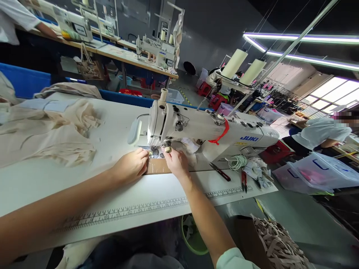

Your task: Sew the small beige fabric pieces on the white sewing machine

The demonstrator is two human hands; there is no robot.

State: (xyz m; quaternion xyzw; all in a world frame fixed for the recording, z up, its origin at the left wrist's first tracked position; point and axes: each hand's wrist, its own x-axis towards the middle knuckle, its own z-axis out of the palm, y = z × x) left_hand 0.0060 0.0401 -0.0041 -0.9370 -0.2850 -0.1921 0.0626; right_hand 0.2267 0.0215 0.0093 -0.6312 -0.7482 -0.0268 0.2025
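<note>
Left hand [131,166] flat, right hand [176,161] pinching (fingertips together).

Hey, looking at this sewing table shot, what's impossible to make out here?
Head view only:
- Needle: hidden behind the left hand and right hand under the sewing machine head.
- Brown piece: mostly covered by both hands.
- Ruler markings on the table edge: too small and blurred.
- Snips: too small for detail.

Both hands [131,164] [175,161] at sewing machine [202,129] needle.
</note>
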